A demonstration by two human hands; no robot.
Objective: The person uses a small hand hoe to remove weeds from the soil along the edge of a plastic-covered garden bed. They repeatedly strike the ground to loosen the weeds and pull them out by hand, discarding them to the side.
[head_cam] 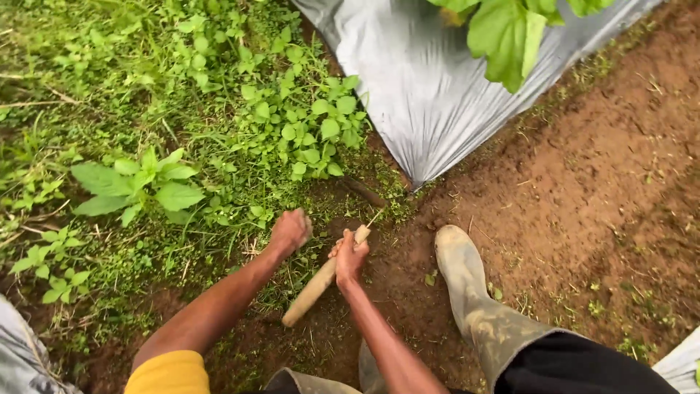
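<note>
On weedy soil, right hand [350, 257] grips a wooden handle [319, 282]; left hand [290, 230] fisted.

Weeds [182, 131] fill the upper left of the frame, a plastic sheet [430, 80] the upper middle, with a leafy plant [510, 33] over its top edge. Bare soil [605, 182] spreads right. At lower centre the two hands sit side by side, left hand [290, 231] beside right hand [350, 255], which holds a wooden handle [313, 288]; a boot [467, 281] stands just right.
</note>
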